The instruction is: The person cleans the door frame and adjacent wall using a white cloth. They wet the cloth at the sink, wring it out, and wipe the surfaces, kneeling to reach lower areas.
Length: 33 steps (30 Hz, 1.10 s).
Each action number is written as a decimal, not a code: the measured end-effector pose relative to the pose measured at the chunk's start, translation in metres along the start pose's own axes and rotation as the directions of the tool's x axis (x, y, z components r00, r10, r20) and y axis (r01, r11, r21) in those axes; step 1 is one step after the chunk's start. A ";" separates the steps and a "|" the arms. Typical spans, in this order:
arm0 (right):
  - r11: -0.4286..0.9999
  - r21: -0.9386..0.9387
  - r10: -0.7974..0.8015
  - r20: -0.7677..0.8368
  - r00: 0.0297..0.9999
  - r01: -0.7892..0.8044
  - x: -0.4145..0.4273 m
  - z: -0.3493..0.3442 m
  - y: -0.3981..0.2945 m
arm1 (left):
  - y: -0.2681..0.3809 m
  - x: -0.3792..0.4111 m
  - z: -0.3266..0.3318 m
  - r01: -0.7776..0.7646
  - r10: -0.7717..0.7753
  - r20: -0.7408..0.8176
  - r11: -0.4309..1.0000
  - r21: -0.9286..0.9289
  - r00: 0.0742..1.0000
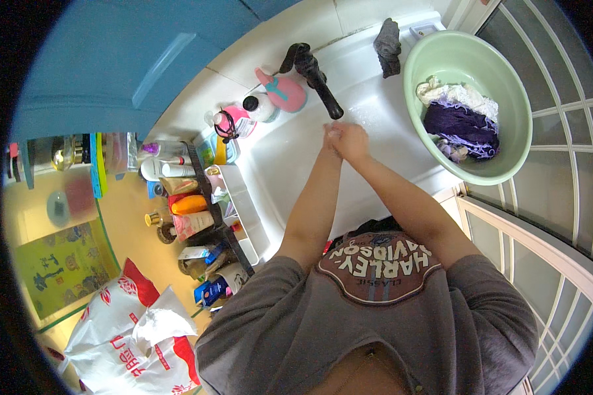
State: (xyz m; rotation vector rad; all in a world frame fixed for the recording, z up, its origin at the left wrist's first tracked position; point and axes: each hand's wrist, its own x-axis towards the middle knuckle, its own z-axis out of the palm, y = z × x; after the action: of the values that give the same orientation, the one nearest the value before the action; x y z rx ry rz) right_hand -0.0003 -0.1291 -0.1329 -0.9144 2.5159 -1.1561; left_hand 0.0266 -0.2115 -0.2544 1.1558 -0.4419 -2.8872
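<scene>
Both hands meet just below the spout of a black faucet, over a white sink basin. My left hand is partly covered by my right hand, and the two touch. No object shows between them, though the palms are hidden. Which hand is which is hard to tell where they overlap. Wet sheen shows on the basin behind them. To the right, a light green plastic tub holds dark purple cloth and white cloth. A dark grey sock lies on the sink's back ledge.
Left of the faucet stand a pink spray bottle, a white bottle with a black cap and a pink pump bottle. A white organizer tray and several toiletries line the left side. A white-and-red plastic bag sits lower left.
</scene>
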 end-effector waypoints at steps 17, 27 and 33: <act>-0.292 0.956 0.637 0.177 0.750 0.022 0.113 0.033 0.104 | 0.027 -0.042 0.058 -0.280 0.272 -0.262 0.960 0.007 0.926; 0.630 0.663 0.376 0.196 0.906 -0.404 0.049 0.090 0.054 | 0.028 -0.053 0.012 -0.167 0.170 -0.333 0.985 0.037 0.928; -0.401 0.738 0.296 0.665 0.686 -0.543 0.029 0.057 0.080 | 0.025 -0.058 0.036 -0.098 0.084 -0.318 0.995 -0.028 0.944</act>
State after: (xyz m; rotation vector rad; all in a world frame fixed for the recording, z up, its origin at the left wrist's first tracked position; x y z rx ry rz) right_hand -0.0333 -0.1417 -0.2291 0.5152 0.6802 -1.8720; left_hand 0.0423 -0.2198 -0.1841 1.5119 -0.4069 -2.5532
